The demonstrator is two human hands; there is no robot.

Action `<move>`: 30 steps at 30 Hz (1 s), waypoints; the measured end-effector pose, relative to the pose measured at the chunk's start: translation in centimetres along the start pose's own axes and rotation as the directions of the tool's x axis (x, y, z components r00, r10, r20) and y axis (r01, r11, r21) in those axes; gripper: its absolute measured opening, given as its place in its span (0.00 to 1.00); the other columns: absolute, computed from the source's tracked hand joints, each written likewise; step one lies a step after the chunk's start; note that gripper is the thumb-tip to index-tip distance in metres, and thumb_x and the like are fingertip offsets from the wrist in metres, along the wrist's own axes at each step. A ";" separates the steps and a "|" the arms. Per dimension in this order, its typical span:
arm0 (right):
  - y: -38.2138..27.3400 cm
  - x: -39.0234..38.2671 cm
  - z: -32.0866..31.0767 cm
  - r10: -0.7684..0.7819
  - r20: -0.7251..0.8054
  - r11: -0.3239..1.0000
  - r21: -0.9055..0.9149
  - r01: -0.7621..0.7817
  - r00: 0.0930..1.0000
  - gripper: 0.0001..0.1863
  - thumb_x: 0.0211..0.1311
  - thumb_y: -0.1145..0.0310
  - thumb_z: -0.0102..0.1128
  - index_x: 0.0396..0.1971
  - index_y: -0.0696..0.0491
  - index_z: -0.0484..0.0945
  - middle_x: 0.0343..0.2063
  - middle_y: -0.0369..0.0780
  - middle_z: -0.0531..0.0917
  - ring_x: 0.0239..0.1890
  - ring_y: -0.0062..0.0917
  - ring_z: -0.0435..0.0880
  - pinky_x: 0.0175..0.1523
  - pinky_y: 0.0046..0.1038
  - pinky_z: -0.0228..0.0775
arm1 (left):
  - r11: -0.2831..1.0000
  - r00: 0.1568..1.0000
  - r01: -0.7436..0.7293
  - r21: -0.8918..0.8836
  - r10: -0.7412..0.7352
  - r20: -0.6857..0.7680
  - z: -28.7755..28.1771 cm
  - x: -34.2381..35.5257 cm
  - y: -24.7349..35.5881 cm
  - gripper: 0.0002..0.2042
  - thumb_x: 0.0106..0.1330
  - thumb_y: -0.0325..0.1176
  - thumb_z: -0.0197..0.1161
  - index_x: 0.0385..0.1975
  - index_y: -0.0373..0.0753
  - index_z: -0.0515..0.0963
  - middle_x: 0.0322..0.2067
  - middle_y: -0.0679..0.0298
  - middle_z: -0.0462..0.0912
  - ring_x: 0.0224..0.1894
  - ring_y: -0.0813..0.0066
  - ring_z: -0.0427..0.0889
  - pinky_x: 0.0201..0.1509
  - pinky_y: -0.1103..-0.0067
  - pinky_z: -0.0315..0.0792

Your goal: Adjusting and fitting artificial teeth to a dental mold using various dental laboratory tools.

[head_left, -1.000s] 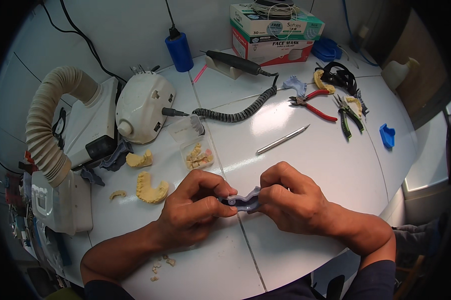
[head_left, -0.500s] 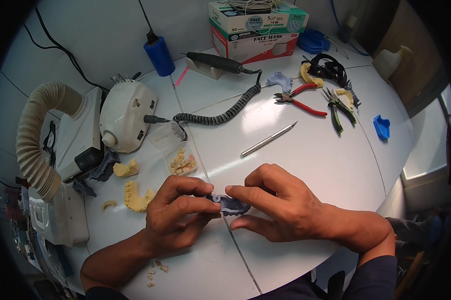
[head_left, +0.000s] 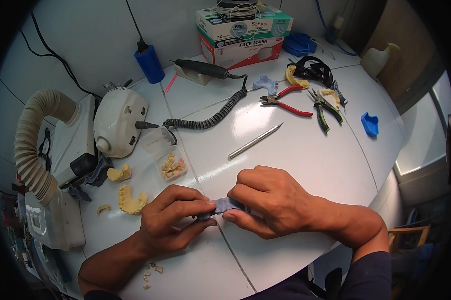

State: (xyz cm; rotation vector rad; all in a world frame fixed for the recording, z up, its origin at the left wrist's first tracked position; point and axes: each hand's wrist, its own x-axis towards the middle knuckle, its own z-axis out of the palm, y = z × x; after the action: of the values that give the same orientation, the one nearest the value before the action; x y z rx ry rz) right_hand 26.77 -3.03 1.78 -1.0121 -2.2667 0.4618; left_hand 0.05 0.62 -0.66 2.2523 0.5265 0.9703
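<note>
A blue-grey dental mould (head_left: 227, 206) is held up between my two hands over the near part of the table. My left hand (head_left: 171, 216) pinches its left end between thumb and fingers. On the other end, my right hand (head_left: 273, 204) has its fingers curled over the top and its thumb against the near side. The mould's lighter, lumpy face shows; both ends are partly hidden by my fingers. Left of my hands lie a yellow horseshoe-shaped dental cast (head_left: 131, 201) and a clear box (head_left: 171, 166) of small tooth-like pieces.
Beyond my hands lie a slim metal craft knife (head_left: 255, 141), red-handled cutters (head_left: 288, 99) and green-handled pliers (head_left: 327, 111). A white drill control unit (head_left: 119, 122) and a ribbed hose (head_left: 33, 132) stand at the left. Small loose chips (head_left: 153, 270) lie near my left forearm.
The mould has been turned over: its dark hollow faced up before, now its lighter lumpy side shows. My right fingers have curled in and closed on it. The view has shifted slightly.
</note>
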 end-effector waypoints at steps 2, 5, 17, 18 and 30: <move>0.6 0.1 -1.2 -0.041 0.052 0.999 -0.012 0.042 0.998 0.19 0.69 0.54 0.71 0.28 0.55 0.80 0.25 0.41 0.74 0.25 0.35 0.76 0.32 0.38 0.68 | 1.000 1.000 -0.019 -0.001 0.019 0.013 0.1 0.0 -0.2 0.22 0.56 0.25 0.83 0.51 0.36 0.85 0.45 0.53 0.87 0.43 0.67 0.89 0.45 0.76 0.89; 4.6 0.5 -5.2 0.115 -0.320 0.972 -0.159 -0.173 0.940 0.19 0.70 0.53 0.72 0.33 0.57 0.87 0.25 0.41 0.82 0.27 0.28 0.82 0.31 0.34 0.71 | 1.000 1.000 -0.004 0.015 0.004 0.000 0.0 -0.2 0.1 0.21 0.56 0.26 0.84 0.50 0.35 0.86 0.44 0.53 0.87 0.42 0.67 0.90 0.44 0.76 0.89; 16.1 -8.3 -14.2 0.611 -0.689 0.363 -0.193 -0.912 0.389 0.19 0.58 0.62 0.78 0.49 0.52 0.92 0.52 0.52 0.88 0.56 0.43 0.87 0.65 0.39 0.76 | 0.996 0.997 0.076 0.048 -0.077 0.018 0.3 -0.8 -0.1 0.22 0.54 0.33 0.86 0.47 0.34 0.87 0.37 0.57 0.90 0.34 0.71 0.86 0.36 0.78 0.77; 16.4 -8.3 -14.1 0.613 -0.691 0.342 -0.204 -0.917 0.382 0.18 0.59 0.62 0.77 0.48 0.51 0.92 0.51 0.52 0.88 0.56 0.43 0.86 0.66 0.39 0.75 | 0.997 0.997 0.070 0.041 -0.071 0.017 0.2 -0.8 0.0 0.22 0.54 0.33 0.86 0.47 0.34 0.87 0.37 0.57 0.90 0.34 0.71 0.86 0.36 0.78 0.77; 10.3 -6.6 -14.5 0.414 -0.796 0.742 0.016 -0.670 0.441 0.14 0.71 0.60 0.72 0.45 0.55 0.91 0.22 0.29 0.77 0.25 0.11 0.71 0.28 0.22 0.58 | 0.987 0.991 -0.074 0.144 0.057 0.118 0.6 0.1 -0.1 0.21 0.59 0.38 0.82 0.51 0.39 0.87 0.33 0.62 0.87 0.37 0.65 0.85 0.42 0.71 0.79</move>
State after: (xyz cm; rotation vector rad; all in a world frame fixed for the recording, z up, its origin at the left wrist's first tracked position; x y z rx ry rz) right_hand 45.30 -0.41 4.73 -1.7343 -1.1878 -0.1122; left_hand 0.56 0.52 -1.07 2.4550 0.4917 0.8532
